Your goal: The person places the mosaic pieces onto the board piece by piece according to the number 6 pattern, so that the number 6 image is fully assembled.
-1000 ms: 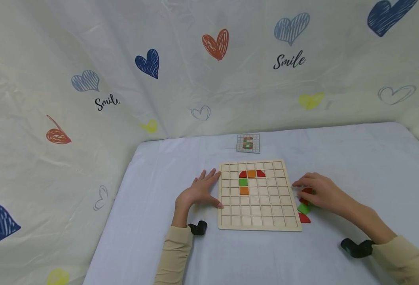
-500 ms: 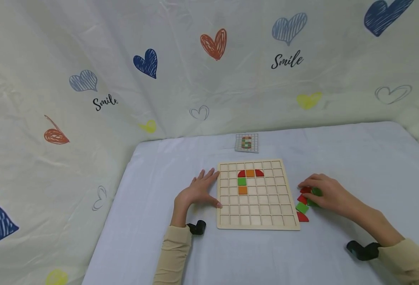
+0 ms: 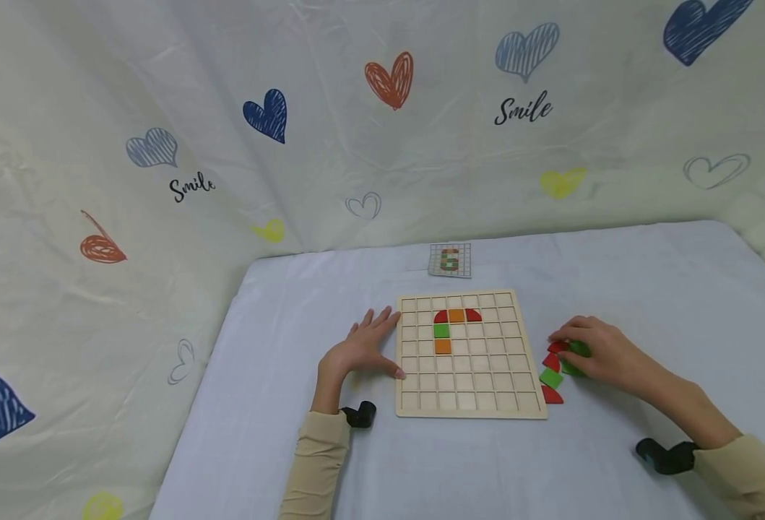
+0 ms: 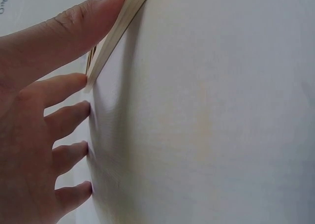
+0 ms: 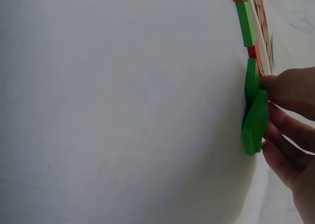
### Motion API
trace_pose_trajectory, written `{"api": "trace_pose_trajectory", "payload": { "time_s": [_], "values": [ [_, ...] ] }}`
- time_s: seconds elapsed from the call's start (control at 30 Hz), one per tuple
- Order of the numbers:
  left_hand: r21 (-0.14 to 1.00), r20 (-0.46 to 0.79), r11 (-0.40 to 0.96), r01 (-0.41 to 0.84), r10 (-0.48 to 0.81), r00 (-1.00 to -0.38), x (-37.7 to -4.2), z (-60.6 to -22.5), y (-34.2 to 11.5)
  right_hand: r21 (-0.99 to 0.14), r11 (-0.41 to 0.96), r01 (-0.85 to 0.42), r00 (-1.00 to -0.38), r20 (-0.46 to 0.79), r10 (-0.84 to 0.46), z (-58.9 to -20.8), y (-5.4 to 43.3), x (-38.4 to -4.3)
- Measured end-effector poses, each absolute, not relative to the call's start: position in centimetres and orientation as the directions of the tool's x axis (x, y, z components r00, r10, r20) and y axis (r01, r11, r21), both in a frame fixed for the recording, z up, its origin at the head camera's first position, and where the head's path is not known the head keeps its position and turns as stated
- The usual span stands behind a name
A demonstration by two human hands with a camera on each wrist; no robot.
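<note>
My left hand [image 3: 359, 350] rests at the left side of the wooden grid board [image 3: 480, 406]. Its fingers are spread and the thumb touches the board's edge [image 4: 120, 29]. Red, orange and green tiles lie in the upper left of the grid, including a green square tile [image 3: 441, 331]. My right hand [image 3: 599, 354] is over a small pile beside the board, thumb and fingers bent around green tiles [image 5: 257, 120]. Red tiles [image 3: 552, 395] and another green tile [image 3: 551, 378] lie by the board's right edge. Whether the fingers pinch a tile is hidden.
A small printed card [image 3: 450, 261] showing a coloured grid pattern lies behind the board. White cloth [image 3: 330, 289] covers the table, and a curtain printed with hearts [image 3: 389, 159] hangs behind it. Black wrist cameras [image 3: 667, 456] sit at both sleeves.
My right hand has drawn back slightly to the right, uncovering more red and green tiles in the pile. The left hand and the tiles on the board stay in place.
</note>
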State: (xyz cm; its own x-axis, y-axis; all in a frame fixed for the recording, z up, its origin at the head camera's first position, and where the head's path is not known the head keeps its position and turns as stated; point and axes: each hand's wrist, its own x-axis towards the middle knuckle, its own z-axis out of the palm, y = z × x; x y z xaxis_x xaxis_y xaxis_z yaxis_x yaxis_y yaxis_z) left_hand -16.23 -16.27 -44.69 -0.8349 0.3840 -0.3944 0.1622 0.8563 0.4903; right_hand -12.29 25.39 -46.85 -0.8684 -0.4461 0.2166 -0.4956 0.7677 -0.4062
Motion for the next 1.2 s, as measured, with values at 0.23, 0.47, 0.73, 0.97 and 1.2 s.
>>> {"api": "trace_pose_trajectory", "payload": {
  "time_s": [0.23, 0.47, 0.73, 0.97, 1.2],
  "values": [
    [0.501, -0.392, 0.851, 0.158, 0.386, -0.835, -16.3, -44.7, -16.3, -0.439, 0.774, -0.456, -0.889, 0.181, -0.42, -46.8, 25.1, -12.4],
    [0.496, -0.389, 0.854, 0.159, 0.382, -0.838, -16.3, -44.7, -16.3, -0.438, 0.778, -0.45, -0.892, 0.184, -0.413, -46.8, 25.1, -12.5],
    [0.498, -0.395, 0.852, 0.158, 0.386, -0.834, -16.3, -44.7, -16.3, -0.399, 0.779, -0.484, -0.874, 0.257, -0.412, -47.3, 25.7, -12.3],
    [0.495, -0.403, 0.856, 0.148, 0.377, -0.834, -16.3, -44.7, -16.3, -0.387, 0.789, -0.476, -0.877, 0.269, -0.397, -47.2, 26.6, -12.0],
    [0.499, -0.403, 0.855, 0.143, 0.375, -0.835, -16.2, -44.6, -16.2, -0.399, 0.813, -0.425, -0.904, 0.235, -0.358, -47.4, 27.5, -11.8]
  ]
}}
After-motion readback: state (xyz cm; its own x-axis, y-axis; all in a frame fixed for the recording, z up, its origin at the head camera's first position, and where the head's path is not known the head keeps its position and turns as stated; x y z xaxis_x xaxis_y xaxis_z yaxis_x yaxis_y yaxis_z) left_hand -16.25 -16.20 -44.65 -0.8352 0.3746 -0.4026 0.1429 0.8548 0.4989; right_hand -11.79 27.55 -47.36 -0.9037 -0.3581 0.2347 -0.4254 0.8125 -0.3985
